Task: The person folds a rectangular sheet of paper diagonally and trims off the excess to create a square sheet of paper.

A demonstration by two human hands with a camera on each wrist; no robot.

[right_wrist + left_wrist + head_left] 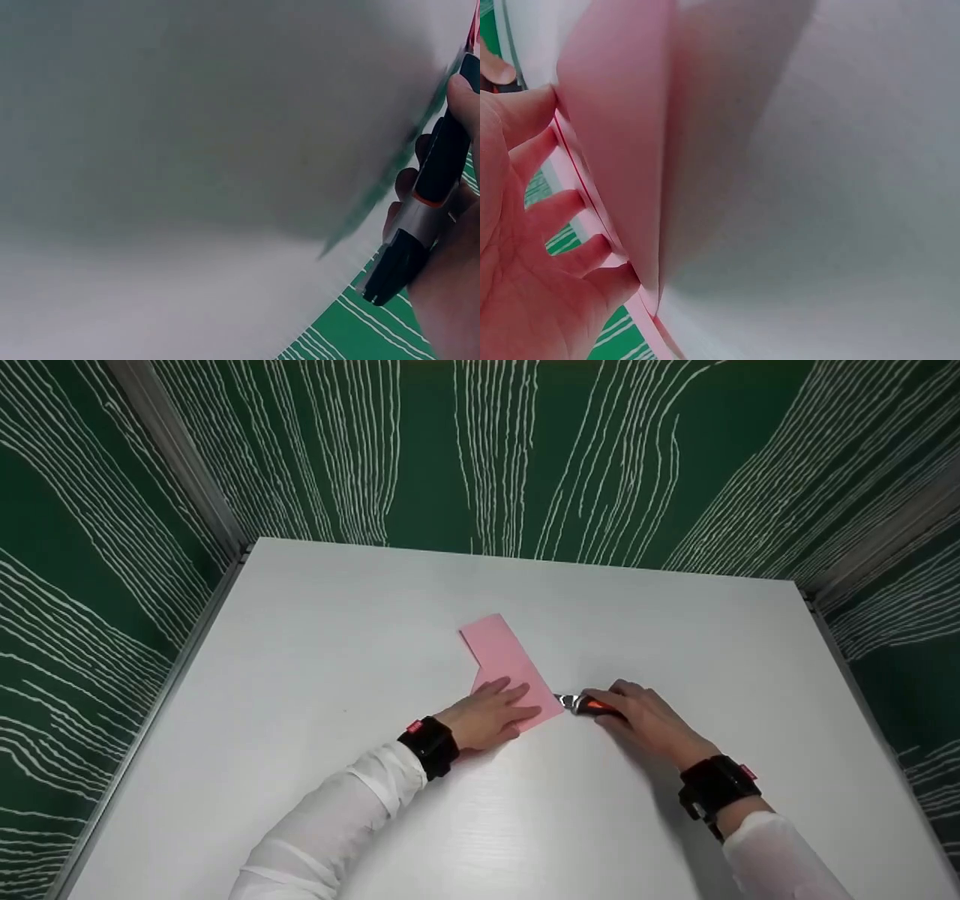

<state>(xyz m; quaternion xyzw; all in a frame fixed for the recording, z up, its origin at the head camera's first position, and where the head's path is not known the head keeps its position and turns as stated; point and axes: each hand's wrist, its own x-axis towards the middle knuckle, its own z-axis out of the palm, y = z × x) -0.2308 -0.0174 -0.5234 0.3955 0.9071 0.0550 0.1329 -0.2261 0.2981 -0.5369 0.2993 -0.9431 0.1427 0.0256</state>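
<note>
A folded sheet of pink paper (501, 645) lies near the middle of the white table. My left hand (486, 715) presses on its lower part with the fingers spread. In the left wrist view the fingertips touch the paper (622, 112), and one folded flap stands up a little off the table. My right hand (651, 721) grips a utility knife (592, 705) with a black and orange handle. Its metal front end is right at the paper's right edge. The right wrist view shows the knife's handle (442, 165) along the palm, thumb on top; the blade is mostly out of view.
The white tabletop (337, 615) stretches out around the paper. Green panels (427, 457) with white wavy lines stand along its back and sides. Black wrist bands (431, 746) sit on both wrists, over or beside white sleeves.
</note>
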